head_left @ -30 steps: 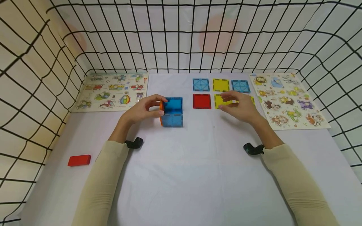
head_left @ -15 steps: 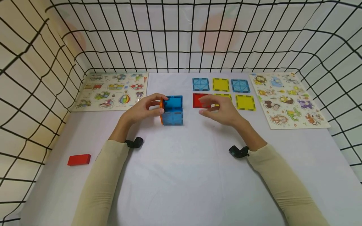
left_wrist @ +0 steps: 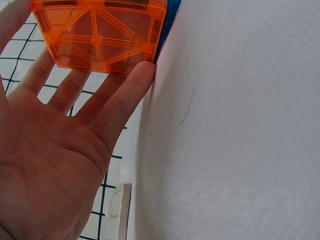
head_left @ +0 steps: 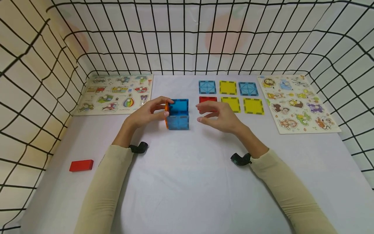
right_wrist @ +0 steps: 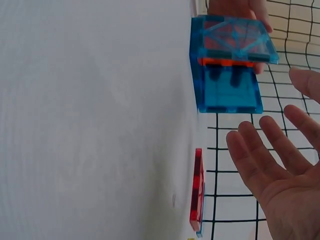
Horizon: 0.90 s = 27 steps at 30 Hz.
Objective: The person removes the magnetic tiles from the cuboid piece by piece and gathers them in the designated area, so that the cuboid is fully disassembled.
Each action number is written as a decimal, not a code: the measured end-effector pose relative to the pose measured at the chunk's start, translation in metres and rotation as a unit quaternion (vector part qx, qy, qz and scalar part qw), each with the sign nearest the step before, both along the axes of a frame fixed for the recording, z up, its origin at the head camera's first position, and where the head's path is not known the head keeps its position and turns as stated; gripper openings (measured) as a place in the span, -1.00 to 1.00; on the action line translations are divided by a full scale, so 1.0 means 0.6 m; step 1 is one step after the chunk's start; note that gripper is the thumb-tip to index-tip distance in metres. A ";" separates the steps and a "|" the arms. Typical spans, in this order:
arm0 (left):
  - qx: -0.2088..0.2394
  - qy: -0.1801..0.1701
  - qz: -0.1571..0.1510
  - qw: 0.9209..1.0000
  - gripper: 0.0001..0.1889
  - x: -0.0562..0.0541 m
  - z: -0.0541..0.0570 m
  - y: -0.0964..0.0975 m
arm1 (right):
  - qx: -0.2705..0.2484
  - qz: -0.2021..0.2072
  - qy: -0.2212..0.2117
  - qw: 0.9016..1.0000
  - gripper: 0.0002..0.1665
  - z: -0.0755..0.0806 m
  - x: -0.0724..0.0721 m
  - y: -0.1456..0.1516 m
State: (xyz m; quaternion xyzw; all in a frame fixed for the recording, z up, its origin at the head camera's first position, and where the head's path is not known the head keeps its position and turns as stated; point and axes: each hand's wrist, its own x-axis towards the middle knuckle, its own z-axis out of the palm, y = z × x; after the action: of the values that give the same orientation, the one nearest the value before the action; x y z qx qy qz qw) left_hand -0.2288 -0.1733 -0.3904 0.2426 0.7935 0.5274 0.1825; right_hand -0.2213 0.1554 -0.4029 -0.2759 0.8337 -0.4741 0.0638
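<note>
Black wire mesh (head_left: 192, 42) rises along the back and both sides of a white-covered table (head_left: 181, 191), fencing in the work, which sits near the middle. There the left hand (head_left: 149, 113) grips an orange tile (left_wrist: 96, 40), thumb at the near edge and fingers at the far one, and this tile forms the left end of a small blue box (head_left: 178, 123) built from tiles. Holding it by that end probably steadies the upright walls while keeping fingers clear of the uncovered top and of the right end, which has no tile on it; a darker strip in the right wrist view suggests a base underneath. The right hand (head_left: 222, 117) hovers between the box and a red tile (head_left: 208, 98), hiding part of that tile from the head view; its thumb and fingers stand apart with nothing between them. Beyond it, three yellow tiles (head_left: 230, 104) and two pale blue tiles (head_left: 207, 87) lie flat with the red one in two rows of three, spaced with gaps, likely so that each can be taken singly. A left picture board (head_left: 114, 96) and a right picture board (head_left: 292, 104) occupy the back corners, seemingly to leave the hands room, and a red block (head_left: 81, 165) rests nearer the person, well apart from the box
</note>
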 end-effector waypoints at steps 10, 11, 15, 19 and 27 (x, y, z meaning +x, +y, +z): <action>-0.004 -0.008 0.003 1.000 -0.45 0.001 0.001 0.000 | -0.035 0.036 -0.007 0.999 -0.47 -0.009 0.003 -0.024; -0.005 -0.008 0.003 1.000 -0.45 0.001 0.001 0.000 | -0.034 0.038 -0.005 0.999 -0.47 -0.010 0.003 -0.026; -0.009 -0.008 0.005 1.000 -0.44 0.001 0.001 0.000 | -0.030 0.049 0.004 0.998 -0.49 -0.012 0.005 -0.033; -0.010 -0.008 0.006 1.000 -0.45 0.001 0.001 0.000 | -0.024 0.056 0.009 0.998 -0.50 -0.014 0.007 -0.040; -0.005 -0.006 0.004 1.000 -0.46 0.001 0.002 0.001 | -0.030 0.079 0.013 0.996 -0.50 -0.015 0.010 -0.054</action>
State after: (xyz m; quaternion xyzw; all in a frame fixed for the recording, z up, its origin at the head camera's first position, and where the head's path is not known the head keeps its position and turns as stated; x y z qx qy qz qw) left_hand -0.2279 -0.1728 -0.3891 0.2347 0.7961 0.5257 0.1864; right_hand -0.2150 0.1232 -0.4121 -0.3493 0.7952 -0.4888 0.0819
